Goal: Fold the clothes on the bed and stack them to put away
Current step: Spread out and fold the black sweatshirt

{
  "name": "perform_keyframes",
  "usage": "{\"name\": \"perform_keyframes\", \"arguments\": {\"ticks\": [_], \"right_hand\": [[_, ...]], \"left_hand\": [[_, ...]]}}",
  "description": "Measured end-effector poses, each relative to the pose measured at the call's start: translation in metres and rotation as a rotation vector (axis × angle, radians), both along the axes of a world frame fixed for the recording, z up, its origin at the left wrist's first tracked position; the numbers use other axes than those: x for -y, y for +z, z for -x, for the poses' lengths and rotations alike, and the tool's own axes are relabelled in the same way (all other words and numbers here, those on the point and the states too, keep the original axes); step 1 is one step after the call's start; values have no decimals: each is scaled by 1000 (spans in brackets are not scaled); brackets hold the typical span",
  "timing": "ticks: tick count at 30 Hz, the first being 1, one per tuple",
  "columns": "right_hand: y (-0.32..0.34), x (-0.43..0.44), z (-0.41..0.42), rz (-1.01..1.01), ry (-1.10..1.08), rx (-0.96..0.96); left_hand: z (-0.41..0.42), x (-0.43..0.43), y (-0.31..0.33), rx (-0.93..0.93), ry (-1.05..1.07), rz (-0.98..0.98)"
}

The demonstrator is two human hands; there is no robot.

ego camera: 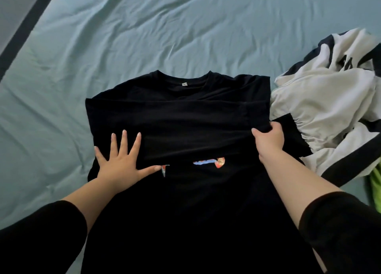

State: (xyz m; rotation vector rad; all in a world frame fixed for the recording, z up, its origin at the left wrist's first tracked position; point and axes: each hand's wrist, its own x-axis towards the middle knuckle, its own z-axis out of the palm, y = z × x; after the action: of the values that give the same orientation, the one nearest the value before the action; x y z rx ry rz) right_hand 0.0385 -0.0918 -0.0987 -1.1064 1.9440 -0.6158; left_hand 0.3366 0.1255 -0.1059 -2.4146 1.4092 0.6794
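Observation:
A black T-shirt (179, 117) lies flat on the bed in front of me, collar pointing away, with both sleeves folded across its chest. A colourful print (210, 162) peeks out below the folded sleeve. My left hand (121, 160) presses flat on the shirt's left side, fingers spread. My right hand (268, 137) grips the shirt's right edge at the sleeve fold, fingers curled round the cloth.
A crumpled white garment with dark stripes (325, 108) lies heaped right of the shirt, touching it. A bright green cloth (376, 187) shows under that heap at the right edge. The pale blue sheet (123, 36) stretches beyond; the bed's dark edge (26, 26) runs at the upper left.

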Motion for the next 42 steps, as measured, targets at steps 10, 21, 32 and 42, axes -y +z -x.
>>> {"name": "perform_keyframes", "arguments": {"ticks": [10,21,32,42], "right_hand": [[-30,-39,-72,443,1321,-819],[-24,-112,-37,469,1363,-699],[-28,-196,62,380,1569,-704],[11,-277,110,68,1471,-742]], "left_hand": [[29,61,-23,72,-186,327],[84,-12,-15,96,-210,378],[142,-108,-12,-8,-282,137],[194,-162,21,-80,-310,-29]]}}
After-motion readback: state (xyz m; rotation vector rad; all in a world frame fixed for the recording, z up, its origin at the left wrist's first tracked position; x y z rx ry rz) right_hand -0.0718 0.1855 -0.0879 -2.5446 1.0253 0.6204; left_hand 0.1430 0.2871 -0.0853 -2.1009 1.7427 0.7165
